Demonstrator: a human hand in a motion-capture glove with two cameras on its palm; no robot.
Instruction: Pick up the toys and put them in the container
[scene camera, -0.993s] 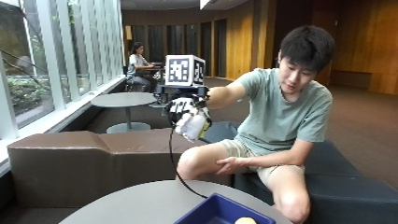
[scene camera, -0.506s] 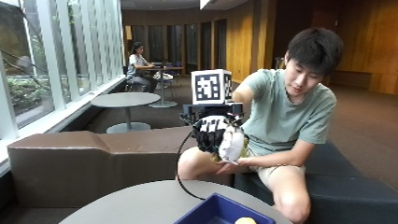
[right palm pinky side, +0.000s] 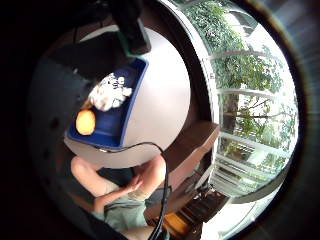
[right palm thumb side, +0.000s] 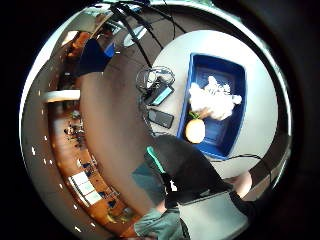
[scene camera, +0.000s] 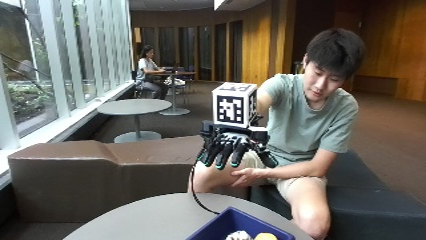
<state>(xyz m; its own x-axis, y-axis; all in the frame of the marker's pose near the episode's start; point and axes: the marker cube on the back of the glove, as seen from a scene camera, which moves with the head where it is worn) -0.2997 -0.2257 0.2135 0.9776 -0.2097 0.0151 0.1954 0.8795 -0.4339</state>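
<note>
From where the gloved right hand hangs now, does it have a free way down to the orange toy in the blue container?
Probably yes. The gloved right hand hovers above the blue container, holding nothing. The orange toy lies uncovered beside the white toy, with nothing between.

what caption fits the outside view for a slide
Gloved right hand hovers empty above a blue container holding two toys on a round table.
</note>
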